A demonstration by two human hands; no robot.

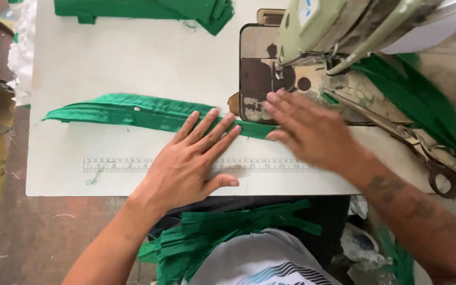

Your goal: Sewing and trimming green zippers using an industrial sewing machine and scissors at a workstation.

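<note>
We see both hands flat on the table (106, 68), palms down, fingers spread, gripping nothing. The left hand (191, 161) presses its fingertips onto the green strip (133, 111), a long folded band of cloth that runs away to the left of that hand and passes under its fingers toward the right hand. The right hand (307, 129) is blurred, so we can't make out its fingers cleanly; it lies open over the strip's right end, fingertips at the edge of the metal plate (257, 68). Where the strip ends beneath that hand is hidden from us.

Just beyond the right hand sits the sewing machine (339, 26), its head cut off by the top edge; the needle area is dark and hard to read. To the right of the right wrist lie scissors (428, 153), partly overlapped by loose green cloth (423, 95) that spills off the frame's right side. Below the left hand's fingers a printed ruler (127, 164) runs along the table; the palm covers its middle stretch.

Far beyond the left hand, a green stack (149, 8) is cropped by the top edge. Nearer us, below both wrists, more green pieces (228, 227) lie on our lap, part hidden by the table edge and our grey shirt (259, 261).
</note>
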